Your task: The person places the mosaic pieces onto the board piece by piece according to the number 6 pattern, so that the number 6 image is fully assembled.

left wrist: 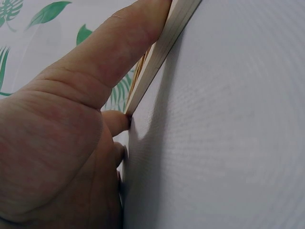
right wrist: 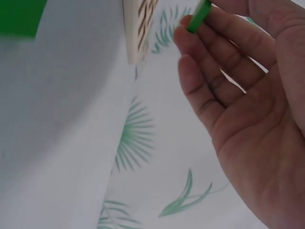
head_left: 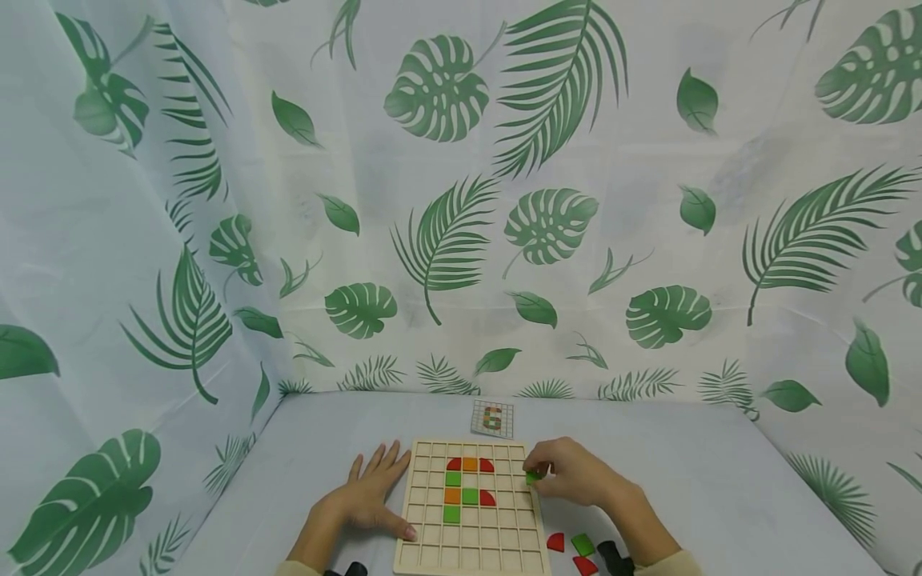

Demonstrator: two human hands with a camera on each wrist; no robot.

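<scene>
A wooden grid board [head_left: 432, 552] lies on the table with several red, orange and green pieces set in its cells. My left hand [head_left: 370, 492] rests at the board's left side, fingers spread, thumb on the edge. In the left wrist view that thumb [left wrist: 119, 43] presses along the board's side wall. Over the right edge of the board, my right hand [head_left: 576, 474] pinches a green tile [head_left: 532, 477] between thumb and fingertips. The right wrist view shows the tile [right wrist: 199, 16] held edge-on, with the other fingers loosely bent.
Behind the board lies a small card [head_left: 493, 418] printed with a coloured grid pattern. To the board's lower right are two red quarter-round pieces [head_left: 556, 542] and a loose green tile [head_left: 583, 545]. A leaf-patterned curtain [head_left: 461, 240] encloses the table's back and sides.
</scene>
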